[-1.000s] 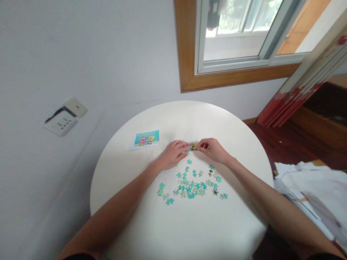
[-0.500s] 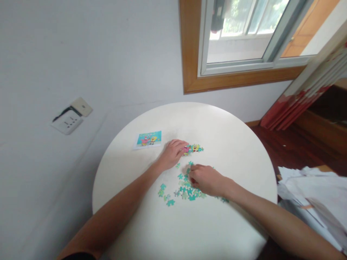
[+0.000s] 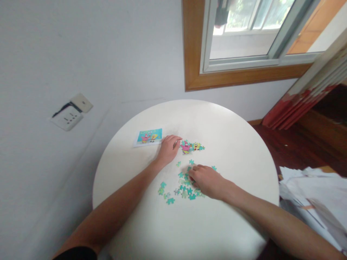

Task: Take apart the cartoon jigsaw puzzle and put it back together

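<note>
A partly joined jigsaw puzzle (image 3: 187,147), with a pink and a yellow cartoon figure, lies on the white round table (image 3: 217,122). My left hand (image 3: 169,147) rests just left of it, fingers stretched out toward its edge and holding nothing visible. Below the puzzle is a loose spread of green and teal puzzle pieces (image 3: 192,197). Over the right part of that spread my right hand (image 3: 206,179) is closed, fingers curled down among the pieces. Its fingertips are hidden, so whatever they pinch cannot be made out.
A reference picture card (image 3: 148,137) of the same two figures lies at the table's back left. Behind the table are a wall with a socket (image 3: 67,117) and a wood-framed window (image 3: 193,77). Papers (image 3: 311,191) are piled at the right, beyond the table edge.
My left hand has drawn back left off the joined puzzle, uncovering the pink figure. My right hand stays over the loose pieces, barely moved. The view has shifted slightly.
</note>
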The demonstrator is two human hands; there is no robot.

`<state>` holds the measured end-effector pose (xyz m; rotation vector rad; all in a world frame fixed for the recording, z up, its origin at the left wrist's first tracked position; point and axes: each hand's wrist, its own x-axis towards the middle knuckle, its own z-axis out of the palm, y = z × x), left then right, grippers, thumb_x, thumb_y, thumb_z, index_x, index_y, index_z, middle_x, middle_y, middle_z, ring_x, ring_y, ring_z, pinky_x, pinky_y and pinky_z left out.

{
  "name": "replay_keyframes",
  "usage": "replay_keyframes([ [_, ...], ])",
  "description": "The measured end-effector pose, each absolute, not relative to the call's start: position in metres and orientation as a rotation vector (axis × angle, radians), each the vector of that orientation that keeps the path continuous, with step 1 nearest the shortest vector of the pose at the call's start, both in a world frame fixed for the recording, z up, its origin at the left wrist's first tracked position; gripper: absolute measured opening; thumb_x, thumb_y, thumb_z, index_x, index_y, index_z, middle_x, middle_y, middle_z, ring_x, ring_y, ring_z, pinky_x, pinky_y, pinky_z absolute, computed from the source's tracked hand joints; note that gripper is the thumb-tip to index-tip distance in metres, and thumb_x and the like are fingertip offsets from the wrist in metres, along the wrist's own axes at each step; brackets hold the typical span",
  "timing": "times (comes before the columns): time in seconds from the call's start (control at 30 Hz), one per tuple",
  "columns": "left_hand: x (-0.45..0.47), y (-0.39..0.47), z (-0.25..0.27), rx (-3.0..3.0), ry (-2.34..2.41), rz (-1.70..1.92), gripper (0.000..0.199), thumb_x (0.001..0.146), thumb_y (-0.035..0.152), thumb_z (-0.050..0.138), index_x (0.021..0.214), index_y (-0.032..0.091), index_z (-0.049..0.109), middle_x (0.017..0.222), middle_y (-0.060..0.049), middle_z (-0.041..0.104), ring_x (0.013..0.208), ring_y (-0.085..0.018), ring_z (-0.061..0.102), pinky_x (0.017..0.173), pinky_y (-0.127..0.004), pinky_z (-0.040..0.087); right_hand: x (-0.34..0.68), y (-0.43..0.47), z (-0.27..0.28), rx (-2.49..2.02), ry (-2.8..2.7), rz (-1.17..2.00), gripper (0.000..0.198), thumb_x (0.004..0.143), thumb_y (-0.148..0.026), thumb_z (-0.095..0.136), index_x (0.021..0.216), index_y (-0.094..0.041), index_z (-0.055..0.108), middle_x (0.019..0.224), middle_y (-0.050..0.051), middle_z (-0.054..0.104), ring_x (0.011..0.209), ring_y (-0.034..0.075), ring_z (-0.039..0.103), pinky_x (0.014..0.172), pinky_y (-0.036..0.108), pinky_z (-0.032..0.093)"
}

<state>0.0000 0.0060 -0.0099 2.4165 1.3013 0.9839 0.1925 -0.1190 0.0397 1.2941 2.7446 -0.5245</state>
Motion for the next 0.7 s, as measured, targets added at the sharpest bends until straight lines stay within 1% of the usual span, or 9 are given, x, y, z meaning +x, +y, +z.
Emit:
replay_keyframes([
  [0.07, 0.000, 0.006, -0.009, 2.414, 1.302, 0.977, 0.023, 0.097, 0.023, 0.044, 0.102, 0.020, 0.066, 0.104, -0.005, 0.069, 0.102, -0.021, 0.060, 0.095, -0.039, 0.045, 0.195, -0.117, 0.041, 1.317, 2.751, -0.546, 0.015, 0.085, -0.014, 0.061, 0.099, -0.015, 0.065, 0.100, 0.012, 0.069, 0.093, 0.024, 0.063, 0.076, 0.030, 0.043],
  [0.17, 0.000, 0.005, -0.008, 2.409, 1.300, 0.969, 0.023, 0.097, 0.022, 0.044, 0.102, 0.020, 0.067, 0.104, -0.004, 0.069, 0.102, -0.021, 0.060, 0.096, -0.039, 0.045, 0.203, -0.110, 0.041, 1.298, 2.791, -0.688, 0.012, 0.082, -0.010, 0.062, 0.090, -0.018, 0.067, 0.095, 0.007, 0.069, 0.091, 0.020, 0.061, 0.073, 0.027, 0.040],
  [0.23, 0.000, 0.005, -0.008, 2.404, 1.292, 0.975, 0.022, 0.096, 0.022, 0.045, 0.101, 0.020, 0.067, 0.104, -0.004, 0.069, 0.101, -0.021, 0.060, 0.095, -0.039, 0.045, 0.213, -0.101, 0.040, 1.306, 2.810, -0.842, 0.012, 0.081, -0.010, 0.062, 0.085, -0.020, 0.067, 0.088, 0.003, 0.068, 0.083, 0.017, 0.060, 0.070, 0.025, 0.038],
  [0.3, 0.000, 0.005, -0.009, 2.400, 1.288, 0.979, 0.022, 0.097, 0.022, 0.045, 0.101, 0.020, 0.067, 0.103, -0.004, 0.070, 0.101, -0.021, 0.061, 0.095, -0.039, 0.045, 0.224, -0.090, 0.037, 1.441, 2.804, -0.934, 0.012, 0.081, -0.012, 0.062, 0.087, -0.021, 0.068, 0.084, 0.001, 0.067, 0.075, 0.015, 0.058, 0.067, 0.024, 0.037],
  [0.37, 0.000, 0.006, -0.010, 2.399, 1.289, 0.980, 0.022, 0.097, 0.022, 0.045, 0.100, 0.020, 0.067, 0.103, -0.004, 0.070, 0.100, -0.020, 0.061, 0.095, -0.039, 0.045, 0.232, -0.081, 0.035, 1.658, 2.798, -0.909, 0.015, 0.081, -0.010, 0.061, 0.090, -0.020, 0.068, 0.085, 0.001, 0.067, 0.072, 0.014, 0.057, 0.067, 0.025, 0.038],
  [0.47, 0.001, 0.006, -0.012, 2.403, 1.281, 0.970, 0.022, 0.097, 0.022, 0.045, 0.100, 0.020, 0.067, 0.103, -0.004, 0.070, 0.100, -0.020, 0.061, 0.095, -0.038, 0.045, 0.228, -0.081, 0.033, 1.806, 2.865, -0.859, 0.014, 0.084, -0.010, 0.059, 0.091, -0.018, 0.069, 0.090, 0.004, 0.067, 0.078, 0.015, 0.058, 0.072, 0.025, 0.041],
  [0.53, 0.001, 0.006, -0.011, 2.407, 1.277, 0.954, 0.022, 0.097, 0.022, 0.046, 0.100, 0.020, 0.067, 0.103, -0.004, 0.070, 0.101, -0.020, 0.060, 0.095, -0.038, 0.045, 0.214, -0.091, 0.033, 1.686, 2.983, -0.910, 0.012, 0.088, -0.014, 0.059, 0.092, -0.019, 0.069, 0.094, 0.005, 0.067, 0.086, 0.016, 0.059, 0.078, 0.026, 0.042],
  [0.6, 0.001, 0.005, -0.011, 2.412, 1.279, 0.936, 0.022, 0.097, 0.022, 0.046, 0.100, 0.020, 0.067, 0.103, -0.004, 0.069, 0.101, -0.020, 0.060, 0.096, -0.039, 0.045, 0.195, -0.107, 0.033, 1.440, 3.107, -0.938, 0.011, 0.092, -0.021, 0.060, 0.096, -0.019, 0.069, 0.100, 0.006, 0.066, 0.097, 0.018, 0.058, 0.085, 0.027, 0.043],
  [0.7, 0.002, 0.004, -0.009, 2.409, 1.284, 0.923, 0.023, 0.097, 0.023, 0.045, 0.100, 0.020, 0.067, 0.103, -0.004, 0.069, 0.101, -0.021, 0.060, 0.096, -0.039, 0.045, 0.168, -0.127, 0.031, 1.175, 3.138, -0.812, 0.017, 0.090, -0.032, 0.065, 0.098, -0.018, 0.068, 0.104, 0.008, 0.064, 0.102, 0.022, 0.056, 0.089, 0.031, 0.044],
])
